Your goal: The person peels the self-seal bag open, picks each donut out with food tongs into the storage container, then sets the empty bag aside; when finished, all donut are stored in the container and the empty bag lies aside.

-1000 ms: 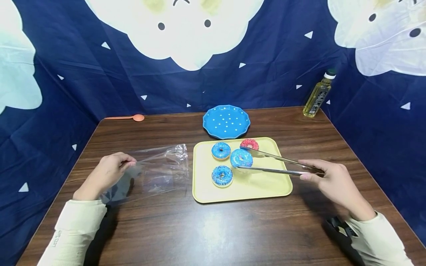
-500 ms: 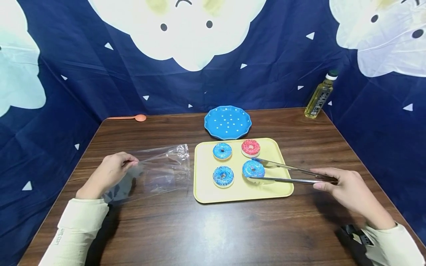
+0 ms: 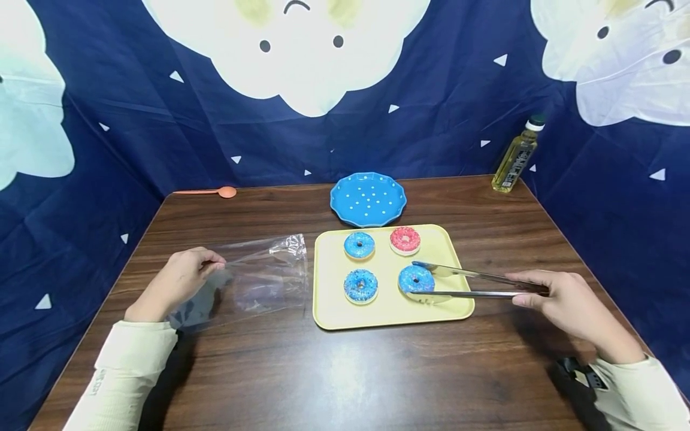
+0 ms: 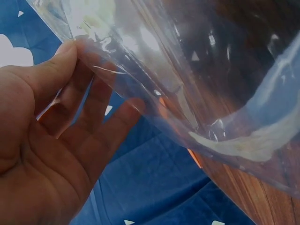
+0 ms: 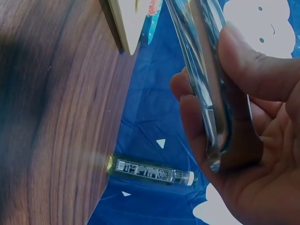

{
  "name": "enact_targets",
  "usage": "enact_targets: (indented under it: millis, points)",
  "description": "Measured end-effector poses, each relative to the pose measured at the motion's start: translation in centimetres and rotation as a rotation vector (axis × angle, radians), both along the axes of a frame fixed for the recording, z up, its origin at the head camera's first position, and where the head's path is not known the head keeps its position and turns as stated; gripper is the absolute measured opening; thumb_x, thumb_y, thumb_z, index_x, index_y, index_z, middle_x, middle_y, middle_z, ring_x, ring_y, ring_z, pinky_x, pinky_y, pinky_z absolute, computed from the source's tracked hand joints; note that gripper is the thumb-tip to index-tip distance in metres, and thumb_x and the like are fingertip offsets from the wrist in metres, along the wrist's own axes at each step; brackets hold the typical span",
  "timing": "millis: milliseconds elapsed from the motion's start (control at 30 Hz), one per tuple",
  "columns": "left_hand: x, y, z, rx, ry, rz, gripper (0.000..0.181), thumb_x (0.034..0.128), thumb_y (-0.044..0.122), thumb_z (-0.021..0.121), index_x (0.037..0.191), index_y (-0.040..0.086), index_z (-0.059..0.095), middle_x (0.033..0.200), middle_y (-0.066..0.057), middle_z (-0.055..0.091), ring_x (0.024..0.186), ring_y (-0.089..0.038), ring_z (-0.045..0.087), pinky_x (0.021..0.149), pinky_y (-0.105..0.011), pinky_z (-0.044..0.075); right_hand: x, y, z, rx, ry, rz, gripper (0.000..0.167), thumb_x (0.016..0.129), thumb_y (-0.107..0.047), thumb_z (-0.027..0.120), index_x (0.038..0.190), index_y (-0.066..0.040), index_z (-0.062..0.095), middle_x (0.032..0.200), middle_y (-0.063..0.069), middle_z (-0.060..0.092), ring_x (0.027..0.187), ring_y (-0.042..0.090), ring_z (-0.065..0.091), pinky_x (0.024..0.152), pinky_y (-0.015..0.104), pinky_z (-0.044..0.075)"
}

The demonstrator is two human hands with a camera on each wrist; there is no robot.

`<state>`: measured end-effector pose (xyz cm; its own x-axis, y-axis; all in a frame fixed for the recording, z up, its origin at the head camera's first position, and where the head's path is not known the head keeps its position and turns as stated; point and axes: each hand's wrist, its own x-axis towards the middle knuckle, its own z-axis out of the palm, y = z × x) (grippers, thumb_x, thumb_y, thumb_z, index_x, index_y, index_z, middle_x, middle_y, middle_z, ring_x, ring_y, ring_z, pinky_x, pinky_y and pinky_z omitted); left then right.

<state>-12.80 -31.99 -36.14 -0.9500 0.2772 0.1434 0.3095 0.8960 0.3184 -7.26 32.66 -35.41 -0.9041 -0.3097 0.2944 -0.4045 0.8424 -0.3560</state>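
My left hand pinches the edge of a clear plastic bag between thumb and fingers; the left wrist view shows the same thin film. In my right hand is a pair of metal tongs, gripped near the bend. The tong tips lie on either side of a blue donut at the front right of the yellow tray. Whether they touch it is hard to tell. Also on the tray are a red donut and two more blue donuts, one behind and one in front.
Behind the tray stands a blue dotted plate. An orange spoon lies at the back left edge of the wooden table. At the back right corner stands an oil bottle. Dark blue cloth hangs around the table.
The tongs and the blue donut between their tips have moved right and toward the front, away from the red donut. My left hand and the bag have stayed nearly still.
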Motion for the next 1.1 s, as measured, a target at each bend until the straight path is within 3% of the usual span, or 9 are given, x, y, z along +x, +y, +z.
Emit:
enact_targets:
  millis: [300,533,733,900,1000,1100]
  points:
    - [-0.1,0.0,-0.2,-0.005,0.020,-0.007,0.008,0.0945,0.006,0.070,0.092,0.001,0.075,0.090,-0.011,0.071,0.080,-0.027,0.067,0.069,-0.047,0.053,-0.1,0.4,0.0,-0.015,-0.044,-0.006,0.039,0.076,-0.015,0.088,0.114,-0.011,0.076,0.103,0.009,0.075,0.094,0.007,0.065,0.074,0.012,0.042]
    - [-0.3,0.0,-0.7,-0.036,0.019,-0.030,0.008,0.0935,0.007,0.071,0.093,0.001,0.076,0.091,-0.012,0.072,0.087,-0.034,0.069,0.077,-0.053,0.054,0.0,1.0,0.6,-0.055,-0.071,-0.004,0.042,0.077,-0.013,0.087,0.117,-0.012,0.074,0.108,0.012,0.073,0.095,-0.005,0.058,0.074,0.008,0.038]
    - [-0.6,0.5,-1.0,-0.080,-0.038,-0.022,0.009,0.0946,0.010,0.070,0.095,0.005,0.077,0.096,-0.011,0.072,0.090,-0.034,0.069,0.076,-0.053,0.055,0.3,1.2,0.9,-0.078,-0.028,0.014,0.044,0.075,-0.008,0.088,0.116,-0.012,0.074,0.105,0.006,0.074,0.087,-0.004,0.058,0.071,0.009,0.039]
    - [-0.9,1.2,-1.3,-0.176,-0.081,0.011,0.010,0.0941,0.009,0.070,0.094,0.012,0.079,0.097,-0.009,0.073,0.089,-0.028,0.070,0.072,-0.051,0.055,0.4,1.1,0.9,-0.136,-0.046,-0.060,0.042,0.078,-0.010,0.087,0.117,-0.012,0.074,0.105,0.007,0.073,0.083,-0.005,0.057,0.068,0.009,0.039]
    - [-1.2,1.5,-1.7,-0.217,-0.108,0.023,0.017,0.0935,0.004,0.068,0.087,0.017,0.077,0.089,-0.004,0.071,0.076,-0.019,0.064,0.062,-0.045,0.054,0.3,1.1,0.7,-0.143,-0.046,-0.125,0.041,0.082,-0.015,0.085,0.120,-0.010,0.073,0.106,0.015,0.072,0.085,0.000,0.056,0.069,0.013,0.037]
    - [-1.2,1.8,-2.1,-0.242,-0.152,0.034,0.023,0.0947,0.003,0.066,0.079,0.019,0.071,0.079,0.000,0.062,0.066,-0.016,0.052,0.055,-0.040,0.046,0.2,1.0,0.4,-0.136,-0.043,-0.185,0.042,0.086,-0.017,0.082,0.124,-0.003,0.069,0.114,0.024,0.069,0.097,0.020,0.062,0.075,0.026,0.039]
